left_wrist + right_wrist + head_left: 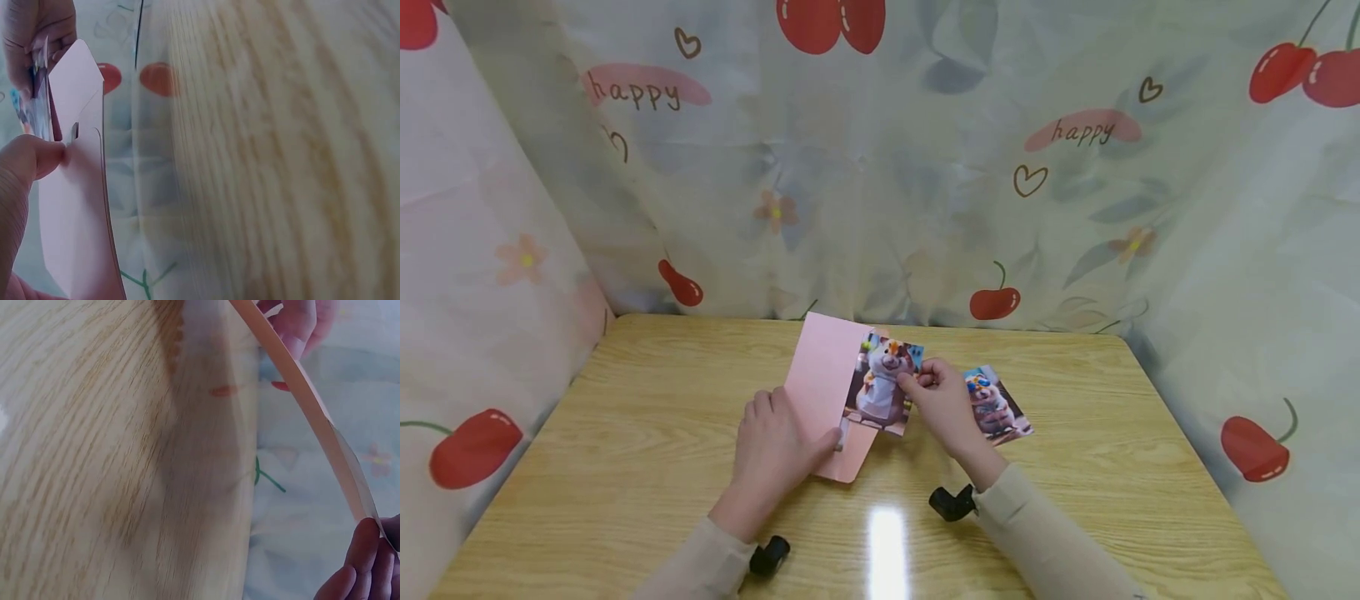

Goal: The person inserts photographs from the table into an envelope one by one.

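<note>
My left hand (775, 440) grips a pink paper envelope (820, 358) by its lower left part. In the left wrist view, the thumb presses on the pink envelope (78, 206) beside a small slit. Between thumb and fingers, my right hand (946, 410) pinches the right edge of a photo card (882, 385) showing a hamster in a white apron. That card overlaps the envelope's right half. The right wrist view shows the envelope (306, 406) edge-on, with right fingertips (362, 547) at its lower end.
A second hamster photo card (996, 407) lies on the wooden table (662, 400), just right of my right hand and partly hidden by it. Patterned curtains (880, 192) with cherries hang behind and along both sides of the table. Black wrist pieces (953, 503) stick out near both cuffs.
</note>
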A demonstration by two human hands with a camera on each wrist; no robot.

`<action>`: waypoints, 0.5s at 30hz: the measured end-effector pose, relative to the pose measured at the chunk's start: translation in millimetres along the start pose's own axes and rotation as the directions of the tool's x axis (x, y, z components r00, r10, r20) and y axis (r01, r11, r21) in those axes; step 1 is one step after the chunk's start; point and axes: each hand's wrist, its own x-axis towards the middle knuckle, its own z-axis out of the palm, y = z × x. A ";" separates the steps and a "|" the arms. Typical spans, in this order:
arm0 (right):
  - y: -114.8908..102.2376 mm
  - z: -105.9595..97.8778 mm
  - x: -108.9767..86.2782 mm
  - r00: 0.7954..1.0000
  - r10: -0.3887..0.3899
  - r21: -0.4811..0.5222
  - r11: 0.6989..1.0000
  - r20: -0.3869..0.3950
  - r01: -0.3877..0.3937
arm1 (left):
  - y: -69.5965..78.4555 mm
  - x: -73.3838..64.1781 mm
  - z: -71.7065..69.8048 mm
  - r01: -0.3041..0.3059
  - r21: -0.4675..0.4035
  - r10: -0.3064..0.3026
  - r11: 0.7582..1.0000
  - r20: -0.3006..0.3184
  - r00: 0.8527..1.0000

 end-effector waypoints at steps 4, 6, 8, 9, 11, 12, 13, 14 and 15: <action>0.9 2.8 -1.4 0.999 0.014 -0.013 1.000 0.047 -0.014 | 0.7 0.1 -0.4 0.004 0.003 -0.004 1.000 -0.003 1.000; 0.7 4.3 -2.4 0.997 0.023 -0.030 0.999 0.068 -0.021 | 0.8 0.2 -0.3 0.000 0.003 0.000 1.000 -0.007 1.000; -0.3 5.8 -3.5 0.996 0.028 -0.044 0.999 0.086 -0.024 | 0.9 0.5 -0.5 -0.005 -0.003 0.005 1.000 -0.010 1.000; -1.4 6.3 -4.3 0.995 0.031 -0.049 0.998 0.094 -0.026 | 1.0 0.6 -0.6 -0.005 -0.004 0.005 1.000 -0.010 1.000; -3.6 6.6 -5.9 0.994 0.033 -0.054 0.998 0.108 -0.028 | 0.9 1.1 -0.3 -0.004 -0.008 0.004 1.000 -0.009 1.000; -4.8 6.6 -6.5 0.993 0.033 -0.049 0.998 0.117 -0.028 | 0.8 1.2 -0.4 -0.001 -0.007 0.001 1.000 -0.006 1.000; -6.1 6.3 -7.1 0.992 0.032 -0.040 0.999 0.122 -0.028 | 0.9 1.3 -0.4 0.004 -0.004 -0.004 1.000 -0.004 1.000; -7.5 6.0 -7.7 0.991 0.032 -0.023 0.999 0.127 -0.029 | 0.7 1.4 -0.2 0.009 -0.002 -0.009 1.000 -0.002 1.000; -9.0 5.4 -8.1 0.991 0.033 -0.007 0.999 0.131 -0.033 | 0.6 1.5 -0.2 0.013 0.002 -0.013 1.000 -0.001 1.000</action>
